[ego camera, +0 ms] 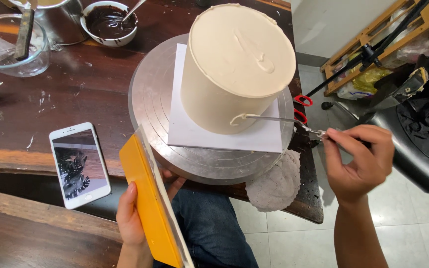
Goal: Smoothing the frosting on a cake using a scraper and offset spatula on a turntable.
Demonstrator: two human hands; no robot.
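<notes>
Dark, scuffed wood makes up the bench (75, 84), with pale floor tiles beyond its right edge. Far up and left of the left hand sits a clear glass bowl (6, 54), and beside it a white bowl of dark chocolate (109, 22) with a spoon resting in it. Just left of the left hand lies a white phone (79, 165), screen up, showing a dark picture. The left hand (134, 214) is closed around a yellow scraper (147, 198) with a clear edge, thumb on its face, fingers wrapped behind; the scraper stands tilted, near the turntable's rim but apart from it. Between the hands, a metal turntable (150, 99) carries a white square board (184, 134), and on that a tall round cake (237, 64) coated in smooth cream icing. The right hand (361, 161) pinches the handle of a thin metal spatula (274, 119), whose tip touches the cake's lower side, bearing a smear of icing. Under the turntable's right edge a grey cloth (276, 186) hangs over the bench.
</notes>
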